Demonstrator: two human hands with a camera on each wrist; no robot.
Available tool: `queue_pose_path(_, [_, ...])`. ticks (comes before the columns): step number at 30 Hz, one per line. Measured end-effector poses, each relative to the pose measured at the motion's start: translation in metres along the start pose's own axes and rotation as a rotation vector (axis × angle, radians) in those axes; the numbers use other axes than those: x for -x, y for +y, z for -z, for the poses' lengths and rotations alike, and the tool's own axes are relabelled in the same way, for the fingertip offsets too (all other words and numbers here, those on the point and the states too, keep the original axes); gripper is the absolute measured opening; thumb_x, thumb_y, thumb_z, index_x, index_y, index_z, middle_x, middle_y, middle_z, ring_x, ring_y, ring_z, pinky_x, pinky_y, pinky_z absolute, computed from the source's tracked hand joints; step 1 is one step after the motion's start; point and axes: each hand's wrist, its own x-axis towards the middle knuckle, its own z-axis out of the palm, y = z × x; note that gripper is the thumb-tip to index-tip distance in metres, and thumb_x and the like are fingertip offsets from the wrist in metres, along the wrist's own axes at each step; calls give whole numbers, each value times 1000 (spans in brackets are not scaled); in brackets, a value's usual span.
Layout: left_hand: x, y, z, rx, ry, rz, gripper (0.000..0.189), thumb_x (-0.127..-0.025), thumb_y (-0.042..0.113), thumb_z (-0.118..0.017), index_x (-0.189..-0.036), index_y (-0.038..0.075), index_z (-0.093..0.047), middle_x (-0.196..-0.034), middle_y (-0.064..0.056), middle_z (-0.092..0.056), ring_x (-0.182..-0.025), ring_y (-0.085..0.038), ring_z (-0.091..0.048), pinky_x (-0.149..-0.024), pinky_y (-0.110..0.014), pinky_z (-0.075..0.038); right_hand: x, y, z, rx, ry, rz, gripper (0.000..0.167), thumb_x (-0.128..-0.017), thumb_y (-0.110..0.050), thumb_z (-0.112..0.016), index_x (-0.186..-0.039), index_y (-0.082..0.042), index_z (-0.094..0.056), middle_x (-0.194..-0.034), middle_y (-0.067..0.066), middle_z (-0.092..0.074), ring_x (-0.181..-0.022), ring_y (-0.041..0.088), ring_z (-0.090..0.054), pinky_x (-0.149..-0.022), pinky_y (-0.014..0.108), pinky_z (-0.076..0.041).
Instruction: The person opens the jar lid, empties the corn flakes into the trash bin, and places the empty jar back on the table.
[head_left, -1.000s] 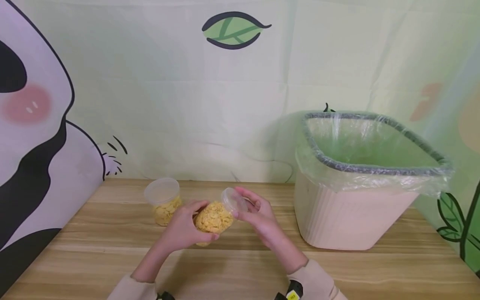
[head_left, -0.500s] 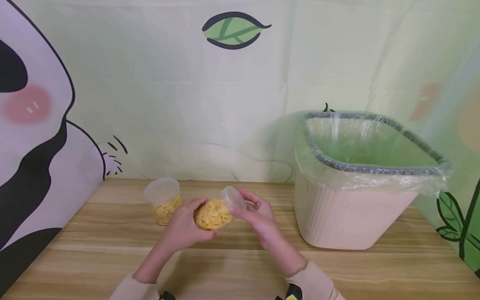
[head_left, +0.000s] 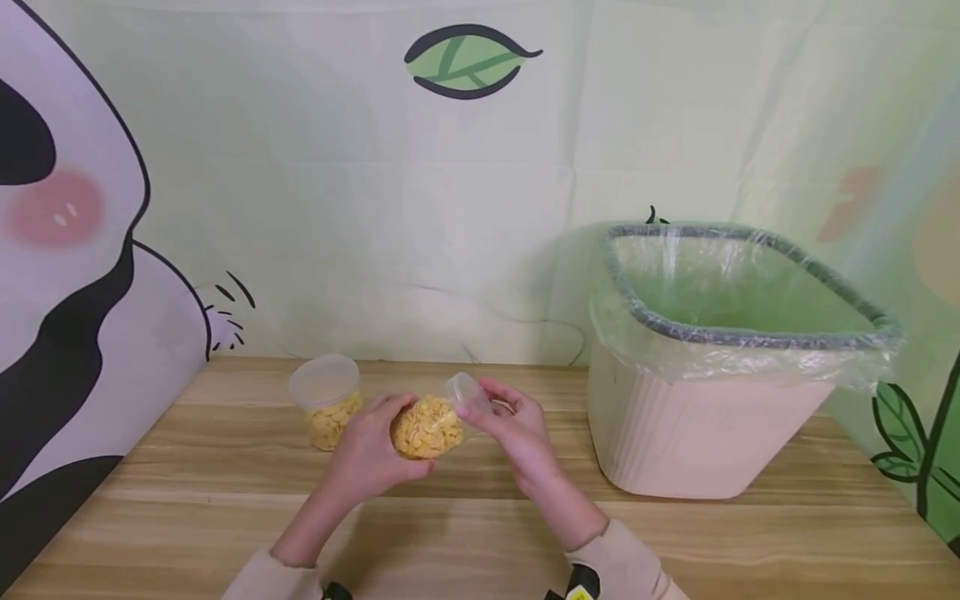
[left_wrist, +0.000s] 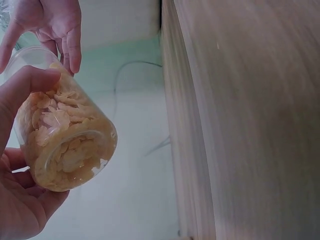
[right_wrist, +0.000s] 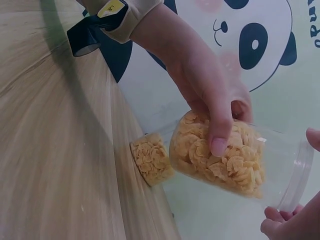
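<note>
My left hand grips the body of a clear plastic jar of yellow flakes that look like cornflakes. The jar is tilted above the table, its top end toward the right. At that end my right hand holds the clear lid between thumb and fingers. In the right wrist view the lid sits on the jar's mouth, above a part without flakes. Behind my left hand, a second lidded jar of the same flakes stands upright on the table.
A pale ribbed trash bin stands on the right of the wooden table, lined with a clear bag folded over its dark rim. A printed cloth backdrop hangs behind the table.
The held jar has risen slightly and tipped a little more. My right thumb has shifted up and left along the lid. The second jar and the bin have stayed in place.
</note>
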Motion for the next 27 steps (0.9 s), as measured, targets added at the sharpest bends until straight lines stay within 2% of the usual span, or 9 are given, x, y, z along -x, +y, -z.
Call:
queue_pose_path(9, [1,-1,1,32,-22,2,72,-49,28,-86,-111,2,-59,-106,-8,-59,-93,-22,-56,-80,-40,-48,-1,1,3,-20,-45,-7,60,-73,-12,-71,-125,6,-46,-126,21,-48,-112,27,-50,-94,35,-41])
queue_pose_path(15, [3,-3,1,52,-53,4,70,-51,28,-86,-110,2,-60,-104,-7,-60,-93,-20,-57,-79,-39,-48,0,1,7,-32,-112,-11,60,-73,-9,-71,-126,4,-46,-127,19,-48,-114,25,-49,-93,34,-41])
queue_pose_path(27, [3,-4,3,97,-113,-29,67,-52,30,-84,-109,5,-61,-100,-4,-61,-87,-14,-56,-73,-33,-48,-2,0,18,-38,-244,-15,70,-71,-7,-71,-132,6,-39,-135,21,-41,-124,30,-40,-97,35,-38])
